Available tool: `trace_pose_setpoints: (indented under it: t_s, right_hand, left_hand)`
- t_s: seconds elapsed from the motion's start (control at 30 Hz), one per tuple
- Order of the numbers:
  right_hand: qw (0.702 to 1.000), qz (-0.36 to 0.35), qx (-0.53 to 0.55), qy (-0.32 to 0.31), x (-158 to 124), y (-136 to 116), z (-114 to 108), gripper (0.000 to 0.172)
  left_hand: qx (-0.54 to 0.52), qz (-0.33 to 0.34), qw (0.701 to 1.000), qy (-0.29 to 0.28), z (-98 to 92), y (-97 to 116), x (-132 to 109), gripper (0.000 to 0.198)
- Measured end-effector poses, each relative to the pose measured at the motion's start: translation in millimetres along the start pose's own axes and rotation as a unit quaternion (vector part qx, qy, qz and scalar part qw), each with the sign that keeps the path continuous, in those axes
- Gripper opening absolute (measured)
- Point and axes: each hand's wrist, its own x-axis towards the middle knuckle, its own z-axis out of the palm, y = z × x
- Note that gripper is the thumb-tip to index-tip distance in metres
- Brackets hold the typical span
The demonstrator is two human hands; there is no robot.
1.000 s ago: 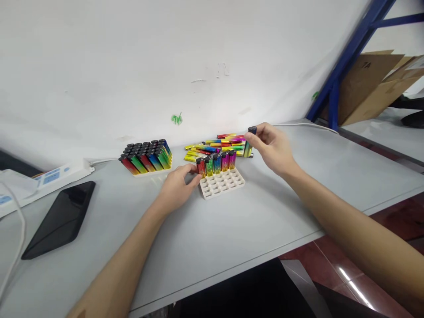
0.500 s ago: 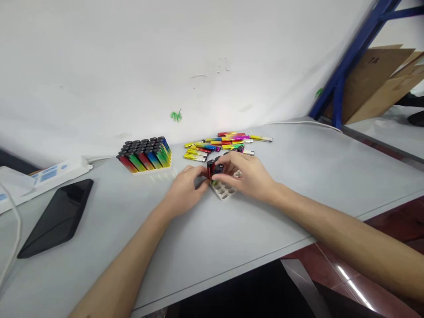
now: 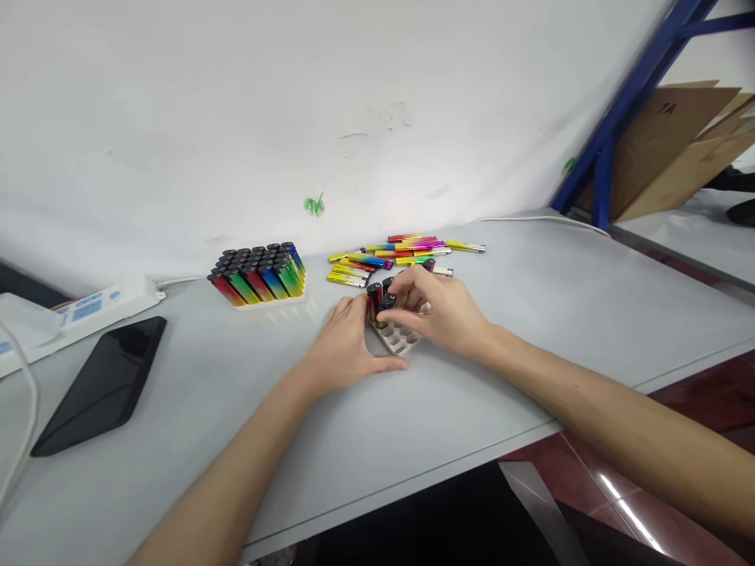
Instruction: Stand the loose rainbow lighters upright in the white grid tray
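My right hand (image 3: pixel 440 310) pinches a dark-topped lighter (image 3: pixel 388 301) between thumb and fingers, upright over a small white tray (image 3: pixel 401 339) with rows of holes. Beside it a red lighter (image 3: pixel 374 299) with a black top stands in the tray, and another dark top shows just behind. My left hand (image 3: pixel 348 346) is open along the tray's left side, thumb stretched out by the front corner and fingers near the red lighter. My right hand hides the back part of the tray.
A filled holder (image 3: pixel 259 277) of upright, colourful lighters stands to the left. Loose shiny lighters (image 3: pixel 406 250) lie behind my hands by the wall. A black phone (image 3: pixel 103 385) and a white power strip (image 3: pixel 88 310) are at far left. A blue metal frame (image 3: pixel 625 110) and cardboard (image 3: pixel 666 149) are at right.
My left hand has let go of the red lighter's side; its thumb has stretched out toward the tray's front corner. The lighter in my right hand has shifted slightly left and down.
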Motion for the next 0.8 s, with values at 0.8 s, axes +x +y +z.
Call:
trace_pose_setpoints:
  t_s: [0.8]
  right_hand:
    - [0.919,0.236,-0.291,-0.125,15.3,80.6,-68.7,0.028]
  left_hand:
    - [-0.014,-0.064,0.996,-0.061,-21.6,-18.7,-5.9,0.102]
